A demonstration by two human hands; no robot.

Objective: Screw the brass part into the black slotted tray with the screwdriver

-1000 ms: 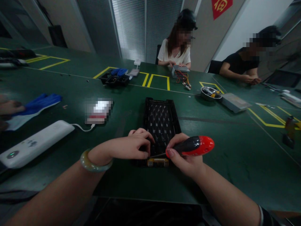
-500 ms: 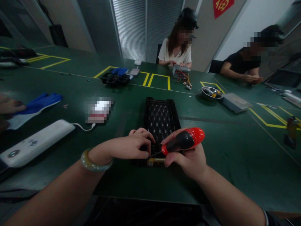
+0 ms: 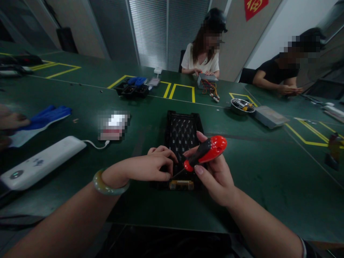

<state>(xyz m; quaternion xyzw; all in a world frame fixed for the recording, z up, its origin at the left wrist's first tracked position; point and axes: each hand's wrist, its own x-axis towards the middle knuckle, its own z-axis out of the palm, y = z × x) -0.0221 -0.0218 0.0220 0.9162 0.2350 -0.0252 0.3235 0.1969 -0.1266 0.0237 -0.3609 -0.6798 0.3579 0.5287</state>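
Left hand [image 3: 158, 167]: resting on the black housing [image 3: 184, 133], fingers bending; cannot tell whether they are pinching anything.
Right hand [image 3: 219, 179]: clamping on the red-and-black screwdriver [image 3: 202, 153] by its handle.
Screwdriver: slanting down toward the left fingertips.
Black housing: lying near the front edge of the tabletop [image 3: 150, 209], yellowish connector [image 3: 181, 185] showing at its near end.

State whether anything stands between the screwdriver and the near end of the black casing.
Possibly the left hand: it sits where the screwdriver ends, at the near left of the black casing, and the tip is unclear. Nothing else visible does.
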